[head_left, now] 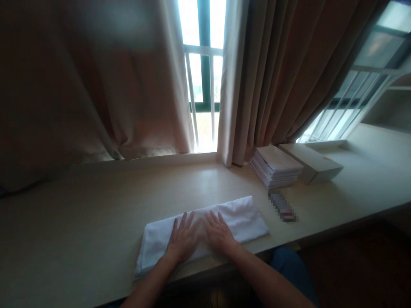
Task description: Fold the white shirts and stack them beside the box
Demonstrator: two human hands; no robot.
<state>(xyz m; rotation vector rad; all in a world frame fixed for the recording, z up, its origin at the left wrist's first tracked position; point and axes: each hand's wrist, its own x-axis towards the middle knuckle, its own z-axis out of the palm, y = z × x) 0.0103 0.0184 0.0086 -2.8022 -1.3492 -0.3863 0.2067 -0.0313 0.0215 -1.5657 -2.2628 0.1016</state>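
A white cloth (247, 218), folded into a long flat strip, lies on the pale desk near its front edge. My left hand (182, 239) rests flat on the cloth left of its middle, fingers spread and pointing away from me. Just to the right, my right hand (220, 233) also lies palm down on the cloth with its fingers apart. A small gap of cloth separates the two hands. Layered folds show at the cloth's left end.
Beyond the cloth to the right are a stack of folded white cloths (278, 166), a pale box (311, 163) and a blurred-out dark oblong item (282, 206). Brown curtains (266, 77) hang along the back, before barred windows. The desk (80, 222) ends close to my body.
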